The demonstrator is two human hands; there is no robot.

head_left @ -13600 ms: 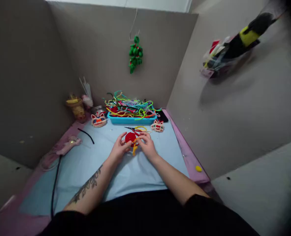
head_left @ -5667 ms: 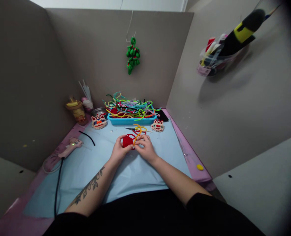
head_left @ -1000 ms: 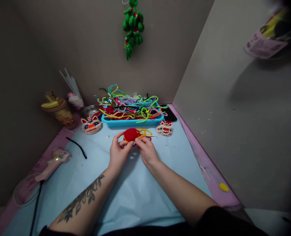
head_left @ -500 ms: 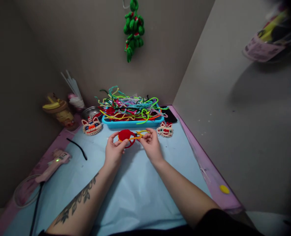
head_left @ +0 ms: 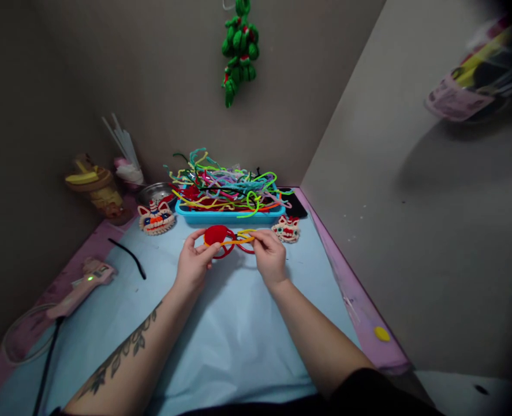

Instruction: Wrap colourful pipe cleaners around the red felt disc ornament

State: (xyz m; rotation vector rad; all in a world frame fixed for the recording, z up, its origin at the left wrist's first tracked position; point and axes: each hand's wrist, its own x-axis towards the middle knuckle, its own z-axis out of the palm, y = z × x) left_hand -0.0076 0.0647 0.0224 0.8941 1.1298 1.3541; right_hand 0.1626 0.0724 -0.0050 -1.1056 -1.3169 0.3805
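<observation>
My left hand (head_left: 194, 265) pinches a round red fuzzy disc (head_left: 215, 235) a little above the light blue mat (head_left: 221, 335). An orange pipe cleaner (head_left: 234, 242) runs from the disc to my right hand (head_left: 269, 256), whose fingers are pinched on its right end. Red loops of pipe cleaner hang under the disc between my hands. Just behind my hands stands a blue tray (head_left: 225, 216) heaped with several coloured pipe cleaners (head_left: 221, 185).
Two small lion-face crafts lie beside the tray, one left (head_left: 154, 217), one right (head_left: 286, 229). A pink glue gun (head_left: 81, 281) with a black cable and a black pipe cleaner (head_left: 128, 265) lie at left. A green ornament (head_left: 239, 49) hangs on the back wall. Grey partition walls enclose the desk.
My hands have drawn apart and moved slightly away from me, stretching the orange pipe cleaner out to the right of the red disc. The view has tilted down and closer since the oldest frames.
</observation>
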